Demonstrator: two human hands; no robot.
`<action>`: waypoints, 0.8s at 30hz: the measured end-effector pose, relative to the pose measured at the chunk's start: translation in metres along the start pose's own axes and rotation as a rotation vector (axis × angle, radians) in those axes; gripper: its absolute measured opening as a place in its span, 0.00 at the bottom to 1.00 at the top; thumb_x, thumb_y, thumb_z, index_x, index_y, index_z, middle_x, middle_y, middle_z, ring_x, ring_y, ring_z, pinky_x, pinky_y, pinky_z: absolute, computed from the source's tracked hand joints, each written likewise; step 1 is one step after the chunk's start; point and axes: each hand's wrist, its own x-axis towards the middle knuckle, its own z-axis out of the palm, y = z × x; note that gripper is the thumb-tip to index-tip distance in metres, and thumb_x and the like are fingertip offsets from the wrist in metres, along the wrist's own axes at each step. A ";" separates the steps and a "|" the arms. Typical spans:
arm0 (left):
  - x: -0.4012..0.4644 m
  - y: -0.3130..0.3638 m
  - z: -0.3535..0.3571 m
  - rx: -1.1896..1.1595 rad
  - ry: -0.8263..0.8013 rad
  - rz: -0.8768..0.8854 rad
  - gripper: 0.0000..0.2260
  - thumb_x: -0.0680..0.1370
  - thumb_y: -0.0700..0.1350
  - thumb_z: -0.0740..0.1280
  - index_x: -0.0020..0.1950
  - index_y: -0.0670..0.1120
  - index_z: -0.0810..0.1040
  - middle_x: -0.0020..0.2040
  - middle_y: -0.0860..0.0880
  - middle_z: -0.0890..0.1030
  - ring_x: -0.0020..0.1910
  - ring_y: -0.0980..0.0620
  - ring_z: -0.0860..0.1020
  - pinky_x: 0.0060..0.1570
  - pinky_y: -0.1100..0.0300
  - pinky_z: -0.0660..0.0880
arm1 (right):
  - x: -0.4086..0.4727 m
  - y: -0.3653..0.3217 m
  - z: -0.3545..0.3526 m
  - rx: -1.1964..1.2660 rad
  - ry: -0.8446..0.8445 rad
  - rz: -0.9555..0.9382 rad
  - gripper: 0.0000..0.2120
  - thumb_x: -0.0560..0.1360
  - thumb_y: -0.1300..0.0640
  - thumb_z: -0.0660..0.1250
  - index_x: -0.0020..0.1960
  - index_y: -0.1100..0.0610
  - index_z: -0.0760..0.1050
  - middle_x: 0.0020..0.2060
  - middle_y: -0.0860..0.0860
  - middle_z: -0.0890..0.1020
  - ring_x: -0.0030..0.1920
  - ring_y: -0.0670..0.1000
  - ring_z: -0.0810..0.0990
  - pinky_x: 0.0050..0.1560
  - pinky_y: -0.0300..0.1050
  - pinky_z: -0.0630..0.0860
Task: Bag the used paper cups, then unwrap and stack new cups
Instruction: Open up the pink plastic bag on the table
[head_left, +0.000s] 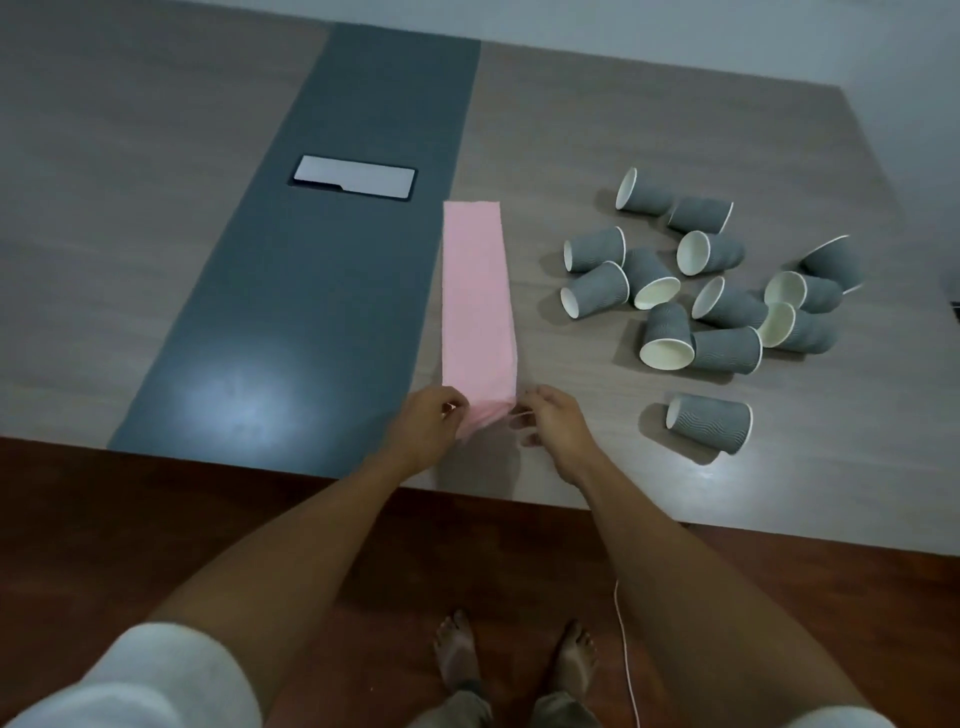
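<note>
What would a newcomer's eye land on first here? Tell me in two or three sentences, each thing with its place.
The long pink bag stands out first, lying flat near the table's front edge, its near end pinched by the left hand and the right hand. Next comes the scatter of grey paper cups tipped on their sides to the right. A white-faced panel sits in the table's dark strip, further back on the left.
</note>
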 end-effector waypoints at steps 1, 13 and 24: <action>0.005 0.008 -0.009 -0.085 0.035 -0.022 0.06 0.81 0.40 0.67 0.54 0.42 0.84 0.50 0.50 0.83 0.49 0.52 0.80 0.52 0.60 0.75 | 0.001 -0.010 -0.002 0.032 0.008 -0.007 0.07 0.80 0.61 0.62 0.47 0.58 0.79 0.46 0.57 0.84 0.47 0.55 0.82 0.42 0.48 0.77; 0.039 0.096 -0.103 -0.468 0.256 -0.009 0.10 0.78 0.31 0.68 0.44 0.47 0.79 0.38 0.49 0.80 0.36 0.54 0.77 0.40 0.55 0.76 | -0.008 -0.091 -0.004 -0.395 0.080 -0.406 0.17 0.72 0.68 0.67 0.58 0.55 0.78 0.34 0.48 0.77 0.36 0.50 0.77 0.39 0.42 0.71; 0.040 0.147 -0.113 -0.707 0.206 -0.361 0.19 0.77 0.58 0.68 0.46 0.41 0.82 0.40 0.44 0.84 0.37 0.45 0.82 0.42 0.54 0.79 | -0.016 -0.140 -0.028 -0.018 0.071 -0.422 0.11 0.74 0.64 0.75 0.38 0.59 0.74 0.34 0.58 0.79 0.35 0.54 0.78 0.40 0.58 0.82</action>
